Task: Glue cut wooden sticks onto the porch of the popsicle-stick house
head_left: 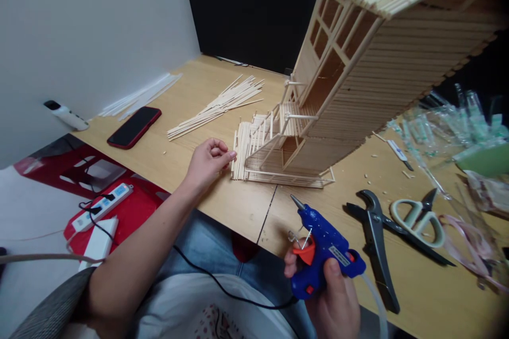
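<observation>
Glue gun (324, 251) sits in my right hand (336, 302) at 5 o'clock, nearest me. That hand is closed round the blue handle, thumb on one side and fingers curled on the other by the orange trigger (305, 250). The nozzle (297, 202) points to 11 o'clock, apart from the wood, and a pale glue stick (377, 302) trails from the back. A black cord (222, 288) runs from the handle across my lap.

Power strips (104, 206) lie on the red surface at 8 o'clock. Pliers (376, 249) and scissors (417, 220) lie at 4 o'clock on the table (226, 212).

My left hand (207, 164) is at 9 o'clock, fingers curled and thumb reaching out beside the fingertips, right at the near-left edge of the model's deck (240, 151). I can't tell whether thumb and finger meet, or pinch anything.

The model (342, 95), a house of thin sticks, rises from the centre towards 1 o'clock, its railed steps on the side by my left hand. Plastic bags (449, 122) heap at 3 o'clock. The phone (134, 127) lies at 9 o'clock, loose sticks (222, 103) fan out at 11, and white strips (141, 95) lie farther off at 10.
</observation>
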